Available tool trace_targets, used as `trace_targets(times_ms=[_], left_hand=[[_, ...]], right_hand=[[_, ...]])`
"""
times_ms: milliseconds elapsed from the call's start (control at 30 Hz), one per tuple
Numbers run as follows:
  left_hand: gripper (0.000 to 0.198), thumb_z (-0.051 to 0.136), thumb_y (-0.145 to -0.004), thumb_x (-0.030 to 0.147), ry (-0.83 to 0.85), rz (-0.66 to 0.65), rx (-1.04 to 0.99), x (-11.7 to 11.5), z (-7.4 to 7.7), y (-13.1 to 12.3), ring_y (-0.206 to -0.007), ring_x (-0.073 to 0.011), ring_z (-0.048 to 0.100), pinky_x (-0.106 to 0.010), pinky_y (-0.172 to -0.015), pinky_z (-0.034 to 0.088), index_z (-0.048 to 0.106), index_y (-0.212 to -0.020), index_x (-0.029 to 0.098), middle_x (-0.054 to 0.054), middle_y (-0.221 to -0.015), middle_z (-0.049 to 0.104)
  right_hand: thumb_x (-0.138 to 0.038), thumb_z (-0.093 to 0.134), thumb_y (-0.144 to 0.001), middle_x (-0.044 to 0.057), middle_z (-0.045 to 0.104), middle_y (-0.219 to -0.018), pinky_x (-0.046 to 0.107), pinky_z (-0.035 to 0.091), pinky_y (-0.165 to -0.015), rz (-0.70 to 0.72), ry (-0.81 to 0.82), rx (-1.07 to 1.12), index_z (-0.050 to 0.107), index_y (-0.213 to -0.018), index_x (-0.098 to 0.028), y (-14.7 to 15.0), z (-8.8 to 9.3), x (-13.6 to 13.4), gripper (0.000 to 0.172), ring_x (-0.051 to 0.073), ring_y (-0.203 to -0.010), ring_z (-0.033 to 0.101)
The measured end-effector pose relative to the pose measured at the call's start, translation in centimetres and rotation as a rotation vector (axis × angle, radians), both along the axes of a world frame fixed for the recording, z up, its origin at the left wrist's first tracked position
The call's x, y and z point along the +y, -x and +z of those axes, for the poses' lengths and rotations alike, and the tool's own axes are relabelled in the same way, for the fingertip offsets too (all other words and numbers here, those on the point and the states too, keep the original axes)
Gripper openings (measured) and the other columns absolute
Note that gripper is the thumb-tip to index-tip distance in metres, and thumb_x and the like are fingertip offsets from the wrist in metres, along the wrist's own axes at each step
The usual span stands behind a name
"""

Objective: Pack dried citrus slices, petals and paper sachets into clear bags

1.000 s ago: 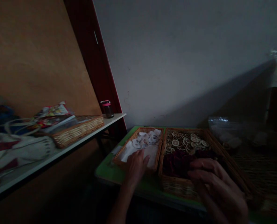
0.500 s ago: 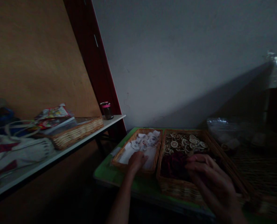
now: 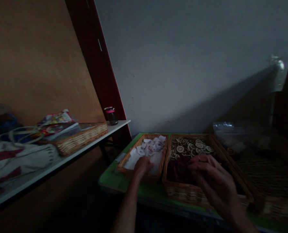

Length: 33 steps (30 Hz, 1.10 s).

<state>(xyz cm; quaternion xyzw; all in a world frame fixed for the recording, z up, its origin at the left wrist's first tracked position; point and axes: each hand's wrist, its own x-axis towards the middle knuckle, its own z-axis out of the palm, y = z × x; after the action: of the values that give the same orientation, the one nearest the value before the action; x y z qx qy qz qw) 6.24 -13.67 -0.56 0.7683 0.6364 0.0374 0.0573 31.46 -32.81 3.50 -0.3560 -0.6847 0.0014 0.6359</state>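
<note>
While the left hand is over the near end of the small wicker basket, the crumpled white packets lie just beyond its fingertips, toward the far end. Left fingers: curled inward, thumb pointing right; whether they grip anything or touch the pale lining cannot be told. Right hand: fingers bent toward the thumb, tips close together, in front of the dark red pieces in the large wicker basket; any small object between the tips cannot be made out.

Obscured: the right hand covers part of the large basket's near right side; its forearm is cut off at the lower edge. Light dim, right-hand corner mostly dark. Printing on the packets illegible.

Appearance: packets white, faintly marked, loosely heaped; red pieces deep purplish, wrinkled; dried slices behind them round, pale-rimmed, overlapping
</note>
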Motion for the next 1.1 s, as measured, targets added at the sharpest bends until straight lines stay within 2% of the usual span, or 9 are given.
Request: trace_targets(times_ms=[233,433,633,800,900,967,1033,1100], left_hand=[[0.025,0.063,-0.096,0.039,-0.040,0.073,-0.046,0.2,-0.4,-0.1,-0.095,-0.0191,0.071,-0.041,-0.090,0.057,0.069,-0.089,0.015,-0.002,-0.095,0.075],[0.023,0.060,-0.098,0.038,-0.111,0.185,-0.108,-0.8,-0.2,-0.5,-0.098,-0.0204,0.071,-0.042,-0.089,0.057,0.068,-0.102,0.016,-0.004,-0.103,0.074],[0.018,0.061,-0.097,0.031,-0.160,0.212,-0.171,-1.1,0.0,-0.6,-0.101,-0.0203,0.070,-0.040,-0.091,0.055,0.066,-0.106,0.017,-0.004,-0.105,0.074],[0.033,0.073,-0.087,0.032,-0.152,0.226,-0.245,0.1,-0.6,-0.2,-0.096,-0.0207,0.072,-0.039,-0.088,0.056,0.064,-0.116,0.017,-0.004,-0.105,0.075],[0.041,0.074,-0.087,0.032,-0.166,0.203,-0.307,0.5,-0.9,0.2,-0.091,-0.0197,0.072,-0.039,-0.086,0.057,0.062,-0.123,0.016,-0.004,-0.100,0.076],[0.031,0.072,-0.090,0.033,-0.179,0.170,-0.356,0.6,-1.0,0.4,-0.088,-0.0182,0.072,-0.038,-0.085,0.058,0.066,-0.114,0.016,-0.002,-0.096,0.076],[0.020,0.069,-0.092,0.034,-0.205,0.142,-0.404,0.6,-1.1,0.6,-0.086,-0.0171,0.072,-0.037,-0.084,0.057,0.070,-0.097,0.015,-0.001,-0.091,0.076],[0.021,0.066,-0.094,0.034,-0.259,0.141,-0.449,0.5,-1.1,0.7,-0.086,-0.0169,0.072,-0.036,-0.084,0.057,0.070,-0.087,0.015,0.000,-0.087,0.075]], right_hand=[[-0.010,0.061,-0.094,0.007,0.066,-0.098,0.020,0.055,-0.070,0.012,0.007,-0.014,0.070,-0.096,-0.023,-0.1,-0.2,-0.1,0.016,0.016,-0.090,0.066],[-0.012,0.061,-0.094,0.007,0.066,-0.098,0.020,0.055,-0.070,0.018,0.033,0.002,0.070,-0.095,-0.023,-0.3,-0.7,0.2,0.015,0.016,-0.091,0.066],[-0.011,0.059,-0.095,0.006,0.066,-0.099,0.022,0.054,-0.073,0.050,0.052,-0.003,0.069,-0.099,-0.024,-0.5,-1.1,0.4,0.017,0.017,-0.094,0.065],[-0.014,0.060,-0.095,0.007,0.066,-0.097,0.025,0.054,-0.073,0.055,0.075,0.019,0.071,-0.095,-0.023,-0.7,-1.2,0.7,0.014,0.018,-0.092,0.066],[-0.017,0.061,-0.095,0.008,0.067,-0.096,0.027,0.055,-0.073,0.050,0.094,0.027,0.072,-0.092,-0.022,-1.0,-1.2,0.9,0.012,0.019,-0.092,0.066],[-0.019,0.062,-0.095,0.008,0.068,-0.097,0.028,0.055,-0.075,0.048,0.110,0.032,0.073,-0.092,-0.022,-1.2,-1.2,1.0,0.012,0.020,-0.093,0.066],[-0.022,0.062,-0.096,0.008,0.069,-0.097,0.030,0.056,-0.076,0.052,0.128,0.045,0.073,-0.091,-0.022,-1.3,-1.3,1.1,0.012,0.021,-0.093,0.066],[-0.025,0.062,-0.096,0.009,0.069,-0.094,0.030,0.056,-0.075,0.057,0.133,0.066,0.073,-0.090,-0.021,-1.3,-1.3,1.3,0.013,0.021,-0.092,0.066]])
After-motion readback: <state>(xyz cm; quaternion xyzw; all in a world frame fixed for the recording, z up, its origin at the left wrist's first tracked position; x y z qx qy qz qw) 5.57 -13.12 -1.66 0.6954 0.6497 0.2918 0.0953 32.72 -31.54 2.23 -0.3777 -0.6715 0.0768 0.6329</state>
